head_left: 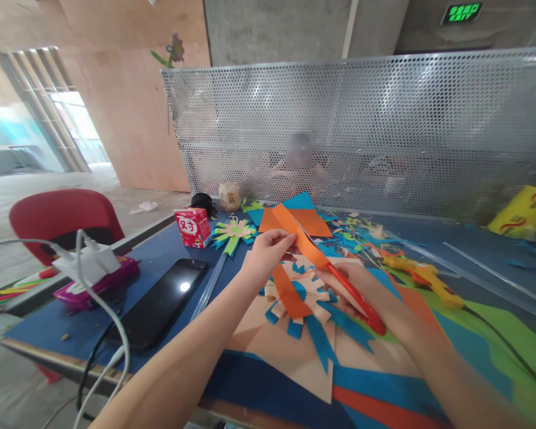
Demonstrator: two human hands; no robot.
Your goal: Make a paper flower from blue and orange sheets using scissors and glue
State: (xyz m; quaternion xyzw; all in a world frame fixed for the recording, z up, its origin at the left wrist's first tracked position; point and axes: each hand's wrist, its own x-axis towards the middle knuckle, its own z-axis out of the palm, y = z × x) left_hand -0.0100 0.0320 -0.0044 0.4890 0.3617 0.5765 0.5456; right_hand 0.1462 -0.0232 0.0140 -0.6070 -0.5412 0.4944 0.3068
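Observation:
My left hand point(268, 253) pinches an orange strip point(310, 250) of paper-like sheet, held up above the table. In my right hand point(351, 283) is a pair of scissors point(357, 299) with long red handles; its blades run along the strip's edge. Whether the blades are open I cannot make out. Below my hands lies a blue and cream rosette point(277, 308) with looped petals and two blue tails. Another orange length point(290, 292) crosses it under my left hand; whether it joins the held strip is hidden. Cream sheets point(268, 345) lie underneath.
A smaller green and cream rosette point(233, 231), a red box point(192, 226) and a phone point(161, 301) are to the left. Beyond my hands are orange sheets point(315, 221) and scraps point(352, 235). Rightward lies a corded yellow glue gun point(422, 277). A perforated metal screen point(361, 131) stands behind.

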